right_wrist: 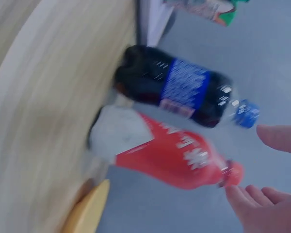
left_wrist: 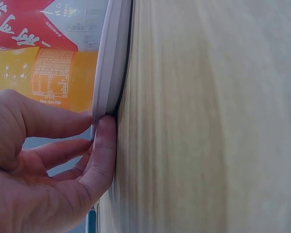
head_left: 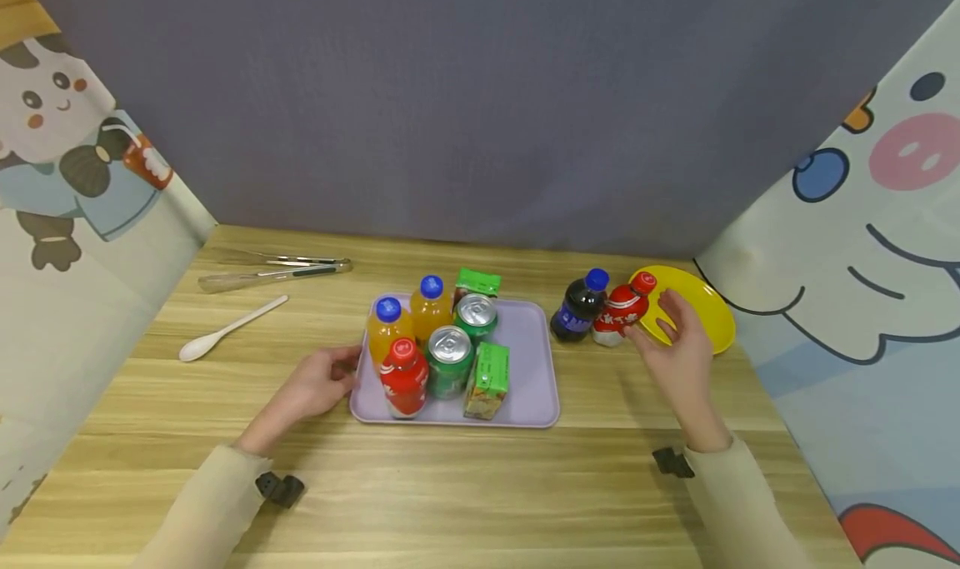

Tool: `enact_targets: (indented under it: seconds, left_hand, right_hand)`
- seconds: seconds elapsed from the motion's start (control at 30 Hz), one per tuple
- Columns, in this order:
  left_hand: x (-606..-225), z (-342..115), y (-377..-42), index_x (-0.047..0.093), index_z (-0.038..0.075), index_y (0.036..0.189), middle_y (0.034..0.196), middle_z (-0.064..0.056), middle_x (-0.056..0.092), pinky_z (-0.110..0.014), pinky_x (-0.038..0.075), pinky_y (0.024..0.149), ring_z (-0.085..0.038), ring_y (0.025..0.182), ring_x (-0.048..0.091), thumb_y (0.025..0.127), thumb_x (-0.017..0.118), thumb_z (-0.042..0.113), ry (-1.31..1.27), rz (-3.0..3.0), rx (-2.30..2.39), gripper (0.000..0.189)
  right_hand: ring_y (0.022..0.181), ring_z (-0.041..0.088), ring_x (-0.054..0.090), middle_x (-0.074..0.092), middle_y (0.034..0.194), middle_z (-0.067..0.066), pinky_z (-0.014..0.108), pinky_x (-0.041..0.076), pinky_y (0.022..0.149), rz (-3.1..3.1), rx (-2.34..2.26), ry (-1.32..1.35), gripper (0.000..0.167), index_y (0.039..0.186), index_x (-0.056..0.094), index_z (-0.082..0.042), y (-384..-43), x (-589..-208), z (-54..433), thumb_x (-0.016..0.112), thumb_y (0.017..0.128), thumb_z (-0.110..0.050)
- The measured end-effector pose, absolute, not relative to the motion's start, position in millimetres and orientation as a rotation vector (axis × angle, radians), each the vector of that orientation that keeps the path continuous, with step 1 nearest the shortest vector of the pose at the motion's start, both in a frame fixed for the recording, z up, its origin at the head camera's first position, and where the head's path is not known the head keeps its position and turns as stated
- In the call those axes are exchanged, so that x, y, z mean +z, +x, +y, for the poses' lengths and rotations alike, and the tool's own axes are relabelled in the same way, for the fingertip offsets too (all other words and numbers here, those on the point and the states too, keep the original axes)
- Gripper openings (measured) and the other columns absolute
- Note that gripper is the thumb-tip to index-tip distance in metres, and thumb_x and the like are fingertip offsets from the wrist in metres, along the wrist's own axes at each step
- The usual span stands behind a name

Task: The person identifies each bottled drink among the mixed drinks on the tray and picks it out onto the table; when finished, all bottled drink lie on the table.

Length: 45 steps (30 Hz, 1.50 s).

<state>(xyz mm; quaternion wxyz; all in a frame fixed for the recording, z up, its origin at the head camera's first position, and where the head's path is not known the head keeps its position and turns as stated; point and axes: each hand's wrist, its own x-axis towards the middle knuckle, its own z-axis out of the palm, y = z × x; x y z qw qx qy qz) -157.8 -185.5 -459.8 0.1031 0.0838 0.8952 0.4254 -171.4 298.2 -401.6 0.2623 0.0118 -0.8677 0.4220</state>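
My left hand (head_left: 318, 381) pinches the left rim of a lilac tray (head_left: 528, 361) between thumb and fingers, as the left wrist view shows. On this tray stand a red-labelled bottle (head_left: 405, 381), two orange drink bottles (head_left: 386, 336), two green cans (head_left: 450, 365) and a green juice carton (head_left: 487, 379); another green carton (head_left: 477, 282) shows behind the cans. To the tray's right, a dark cola bottle (head_left: 576, 309) and a second red-labelled bottle (right_wrist: 169, 150) stand side by side. Beside that red bottle's cap is my right hand (head_left: 681, 365), fingers spread and holding nothing; contact is unclear.
A yellow plate (head_left: 716, 319) lies at the right, partly behind the right hand. Metal tongs (head_left: 277, 273) and a white spoon (head_left: 232, 329) lie on the wooden table (head_left: 465, 494) at the left. A grey panel (head_left: 465, 119) rises along the back edge.
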Motion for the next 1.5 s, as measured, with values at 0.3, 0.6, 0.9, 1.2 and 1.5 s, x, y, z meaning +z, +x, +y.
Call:
enact_targets:
  seconds: [0.3, 0.6, 0.9, 1.2, 1.5]
  left_hand:
    - [-458, -185, -158, 0.048, -0.012, 0.132, 0.111, -0.021, 0.061, -0.032, 0.052, 0.067, -0.023, 0.084, 0.06, 0.083, 0.062, -0.004, 0.244, 2.636, 1.246, 0.052]
    - [-456, -185, -157, 0.048, -0.012, 0.132, 0.111, -0.022, 0.061, -0.032, 0.051, 0.066, -0.024, 0.083, 0.06, 0.083, 0.062, -0.004, 0.235, 2.632, 1.245, 0.052]
    - [-458, -185, -159, 0.048, -0.012, 0.131, 0.111, -0.022, 0.062, -0.032, 0.052, 0.067, -0.023, 0.083, 0.061, 0.082, 0.062, -0.003, 0.249, 2.643, 1.25, 0.052]
    - [-459, -186, -159, 0.048, -0.012, 0.131, 0.111, -0.022, 0.061, -0.032, 0.052, 0.067, -0.024, 0.084, 0.06, 0.083, 0.062, -0.003, 0.25, 2.638, 1.243, 0.051]
    - [-459, -186, -159, 0.049, -0.013, 0.131, 0.111, -0.023, 0.061, -0.034, 0.052, 0.069, -0.025, 0.086, 0.061, 0.082, 0.062, -0.003, 0.255, 2.65, 1.238, 0.051]
  right_hand:
    - [0.108, 0.038, 0.057, 0.059, 0.12, 0.022, 0.023, 0.048, 0.086, -2.176, 1.133, 0.294, 0.068, 0.126, 0.053, 0.009, -150, -373, 262, 0.079, 0.064, 0.016]
    - [0.102, 0.035, 0.06, 0.059, 0.118, 0.025, 0.037, 0.051, 0.083, -2.232, 1.155, 0.54, 0.058, 0.123, 0.054, 0.012, -148, -359, 218, 0.078, 0.07, 0.012]
    - [0.106, 0.026, 0.06, 0.059, 0.126, 0.011, 0.039, 0.05, 0.086, -2.329, 1.25, 0.757, 0.061, 0.13, 0.057, -0.005, -187, -378, 191, 0.081, 0.075, -0.011]
    - [0.117, 0.023, 0.054, 0.056, 0.131, 0.012, 0.032, 0.047, 0.092, -2.539, 1.185, 0.874, 0.071, 0.136, 0.051, -0.005, -211, -379, 160, 0.078, 0.078, -0.035]
    - [0.119, 0.025, 0.052, 0.05, 0.137, 0.011, 0.038, 0.045, 0.094, -2.68, 1.167, 0.953, 0.075, 0.138, 0.047, -0.001, -224, -374, 134, 0.075, 0.08, -0.04]
